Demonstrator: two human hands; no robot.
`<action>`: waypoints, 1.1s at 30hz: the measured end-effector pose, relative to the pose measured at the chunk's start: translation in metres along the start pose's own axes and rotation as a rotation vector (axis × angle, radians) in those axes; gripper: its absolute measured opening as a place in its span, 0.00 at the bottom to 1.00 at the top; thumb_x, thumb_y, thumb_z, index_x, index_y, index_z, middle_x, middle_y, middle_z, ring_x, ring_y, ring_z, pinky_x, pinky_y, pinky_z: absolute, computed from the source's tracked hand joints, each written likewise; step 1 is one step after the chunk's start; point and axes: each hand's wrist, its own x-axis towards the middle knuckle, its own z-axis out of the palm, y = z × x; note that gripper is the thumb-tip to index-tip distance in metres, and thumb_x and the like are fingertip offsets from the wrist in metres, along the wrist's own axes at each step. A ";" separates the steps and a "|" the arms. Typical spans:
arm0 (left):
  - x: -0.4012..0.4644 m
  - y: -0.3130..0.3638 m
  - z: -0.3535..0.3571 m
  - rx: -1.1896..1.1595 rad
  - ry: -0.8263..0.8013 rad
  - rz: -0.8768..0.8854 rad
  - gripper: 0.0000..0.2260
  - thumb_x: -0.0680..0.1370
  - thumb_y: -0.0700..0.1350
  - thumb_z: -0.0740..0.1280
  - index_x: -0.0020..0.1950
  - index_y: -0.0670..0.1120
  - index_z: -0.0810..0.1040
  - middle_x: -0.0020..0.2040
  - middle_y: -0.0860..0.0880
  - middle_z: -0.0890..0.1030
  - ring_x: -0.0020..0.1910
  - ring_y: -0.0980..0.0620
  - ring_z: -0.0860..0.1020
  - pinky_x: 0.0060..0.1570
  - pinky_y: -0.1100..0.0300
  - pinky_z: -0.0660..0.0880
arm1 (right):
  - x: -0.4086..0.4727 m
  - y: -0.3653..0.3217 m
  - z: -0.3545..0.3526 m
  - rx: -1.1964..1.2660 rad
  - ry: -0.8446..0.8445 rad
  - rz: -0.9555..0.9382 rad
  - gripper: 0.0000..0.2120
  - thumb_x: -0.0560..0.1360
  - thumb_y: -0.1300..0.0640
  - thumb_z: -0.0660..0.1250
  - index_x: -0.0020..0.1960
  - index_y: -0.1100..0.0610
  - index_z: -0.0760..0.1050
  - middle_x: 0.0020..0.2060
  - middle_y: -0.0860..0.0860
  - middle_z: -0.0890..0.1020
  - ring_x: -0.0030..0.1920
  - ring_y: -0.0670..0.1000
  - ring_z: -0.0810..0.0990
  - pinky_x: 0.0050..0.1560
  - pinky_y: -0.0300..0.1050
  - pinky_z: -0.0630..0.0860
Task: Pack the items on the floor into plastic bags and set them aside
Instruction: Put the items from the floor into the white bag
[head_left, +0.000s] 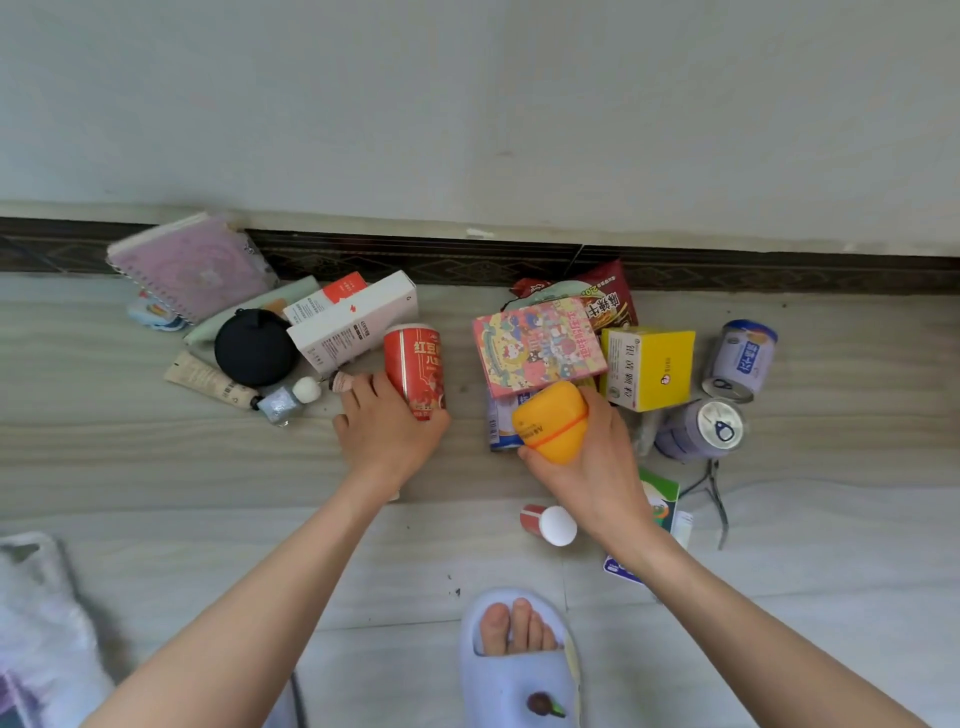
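Many small items lie on the floor along the wall. My left hand (387, 428) grips a red can (415, 366) with white lettering, near the middle of the pile. My right hand (592, 457) holds a yellow-orange plastic case (551, 420) just above a blue-and-white pack. Behind that case lie a pink cartoon box (537, 345), a yellow-and-white medicine box (649, 366) and a dark red snack bag (608, 296). A white plastic bag (41, 623) is bunched at the lower left.
Left of the can: a white carton (353, 322), a black round pouch (254, 347), a cream tube (208, 382), a pink spiral notebook (192, 265). Right: two purple cans (743, 358) (698, 428), black nippers (714, 491), a red-and-white bottle (548, 524). My slippered foot (519, 660) stands below.
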 end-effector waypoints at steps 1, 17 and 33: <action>0.002 0.002 0.001 0.017 -0.001 0.000 0.33 0.70 0.59 0.66 0.66 0.41 0.63 0.65 0.42 0.66 0.64 0.41 0.63 0.60 0.47 0.62 | 0.000 0.001 0.001 0.002 0.001 0.003 0.37 0.64 0.48 0.74 0.67 0.55 0.61 0.60 0.55 0.71 0.60 0.56 0.69 0.52 0.44 0.67; 0.007 -0.003 -0.006 0.356 -0.007 0.013 0.37 0.69 0.69 0.60 0.61 0.38 0.68 0.59 0.40 0.72 0.59 0.41 0.69 0.56 0.51 0.64 | -0.003 0.006 0.000 0.002 -0.003 0.029 0.41 0.64 0.46 0.74 0.70 0.53 0.57 0.63 0.55 0.69 0.63 0.54 0.67 0.55 0.45 0.66; 0.001 -0.019 -0.016 0.374 -0.059 0.064 0.32 0.69 0.73 0.53 0.41 0.45 0.78 0.39 0.46 0.79 0.44 0.45 0.78 0.49 0.54 0.70 | -0.009 0.006 0.005 0.003 -0.020 0.029 0.41 0.65 0.46 0.74 0.71 0.52 0.57 0.64 0.53 0.68 0.63 0.53 0.67 0.57 0.48 0.68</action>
